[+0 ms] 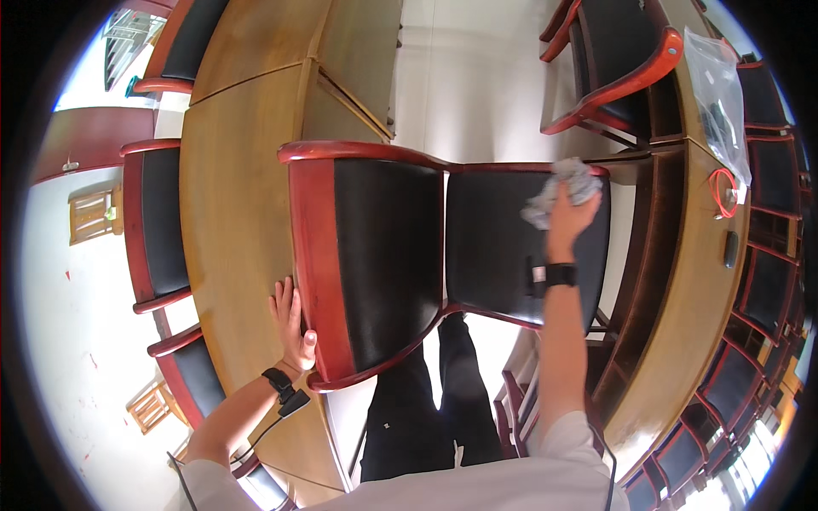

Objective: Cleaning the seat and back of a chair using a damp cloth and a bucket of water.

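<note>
Holding a crumpled grey cloth, the right hand is at the far right part of the black seat of a chair, which stands between a table on the left and another table on the right. The fingers of this hand seem closed on the cloth, but its folds partly hide them, so I cannot tell how firm the grip is. The left hand is at the outer edge of the red wooden rail of the backrest; its fingers are almost straight, a little apart, and not clamped on anything.

In my judgement, the cloth is light, thin and very soft. It is not fragile, but it gives way easily, so it is better to gather it under the whole palm than to pinch one corner; a loose end could otherwise fold under or hang over the edge. The black covering looks smooth and rather shiny, therefore the cloth should slide on it with little resistance. The chair seems quite heavy and stiff. For steadying it, the rail is a good place, because it looks firm and is easy to reach; its polished surface may be slippery, so a flat palm with the thumb around the edge would be safer
</note>
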Demonstrator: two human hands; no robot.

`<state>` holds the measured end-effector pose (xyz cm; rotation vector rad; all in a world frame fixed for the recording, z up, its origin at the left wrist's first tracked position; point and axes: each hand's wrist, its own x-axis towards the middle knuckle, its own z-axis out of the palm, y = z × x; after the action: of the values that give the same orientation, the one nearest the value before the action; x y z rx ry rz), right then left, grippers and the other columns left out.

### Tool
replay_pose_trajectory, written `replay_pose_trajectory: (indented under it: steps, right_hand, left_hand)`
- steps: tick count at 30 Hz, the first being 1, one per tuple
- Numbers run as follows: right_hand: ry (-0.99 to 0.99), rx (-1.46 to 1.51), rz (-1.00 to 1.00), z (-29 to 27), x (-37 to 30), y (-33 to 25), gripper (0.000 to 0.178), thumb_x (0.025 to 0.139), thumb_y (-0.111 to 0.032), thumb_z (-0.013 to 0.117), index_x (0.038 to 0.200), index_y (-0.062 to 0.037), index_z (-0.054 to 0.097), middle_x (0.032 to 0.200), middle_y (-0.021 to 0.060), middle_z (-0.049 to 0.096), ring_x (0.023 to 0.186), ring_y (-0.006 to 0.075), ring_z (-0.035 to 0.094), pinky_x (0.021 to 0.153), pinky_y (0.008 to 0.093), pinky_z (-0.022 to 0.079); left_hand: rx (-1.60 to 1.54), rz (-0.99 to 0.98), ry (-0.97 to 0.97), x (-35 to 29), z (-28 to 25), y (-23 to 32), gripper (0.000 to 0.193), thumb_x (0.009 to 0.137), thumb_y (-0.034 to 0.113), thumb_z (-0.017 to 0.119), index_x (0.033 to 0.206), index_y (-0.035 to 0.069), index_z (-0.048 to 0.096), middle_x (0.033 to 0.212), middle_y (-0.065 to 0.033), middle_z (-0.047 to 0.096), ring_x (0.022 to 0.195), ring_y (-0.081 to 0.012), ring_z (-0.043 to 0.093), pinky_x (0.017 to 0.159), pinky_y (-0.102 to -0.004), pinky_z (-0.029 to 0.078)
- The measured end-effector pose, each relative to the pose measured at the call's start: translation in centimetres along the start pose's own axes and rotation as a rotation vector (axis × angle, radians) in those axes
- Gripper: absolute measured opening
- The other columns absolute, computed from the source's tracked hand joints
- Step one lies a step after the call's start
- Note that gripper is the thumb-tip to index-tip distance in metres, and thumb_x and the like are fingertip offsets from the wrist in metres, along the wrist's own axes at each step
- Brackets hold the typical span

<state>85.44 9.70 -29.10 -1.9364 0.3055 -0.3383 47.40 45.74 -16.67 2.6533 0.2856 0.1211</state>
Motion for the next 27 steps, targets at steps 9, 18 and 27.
replay_pose_trajectory:
  steps: [9,18,27]
  right_hand:
    - [-0.409,-0.343,0.031,-7.8,11.1,10.6,0.064,0.079,-0.034,0.079,0.129,-0.002,0.054,0.126,0.0176,0.061,0.112,0.0294,0.061,0.096,0.0366,0.047]
    - [-0.114,0.066,0.593,-21.9,-1.6,17.1,0.059,0.082,-0.028,0.077,0.131,-0.0033,0.055,0.117,0.0064,0.063,0.103,0.0172,0.061,0.091,0.0313,0.048]
    - [-0.084,-0.83,-0.06,-21.0,-22.2,14.9,0.078,0.071,-0.026,0.077,0.141,-0.0093,0.045,0.152,0.0245,0.026,0.141,0.0437,0.024,0.114,0.0573,0.021]
  left_hand:
    - [0.05,-0.012,-0.012,0.2,0.1,0.1,0.08,0.096,0.067,0.019,0.154,0.012,0.023,0.156,-0.0223,0.025,0.146,-0.0423,0.017,0.115,-0.0574,0.004]
    - [0.01,-0.002,-0.013,0.3,0.7,0.2,0.082,0.095,0.068,0.02,0.154,0.011,0.023,0.157,-0.0211,0.023,0.146,-0.043,0.016,0.115,-0.0588,0.005]
    - [-0.024,0.009,-0.013,0.6,1.4,0.0,0.084,0.094,0.07,0.019,0.153,0.011,0.025,0.156,-0.021,0.025,0.145,-0.0437,0.018,0.115,-0.0586,0.005]
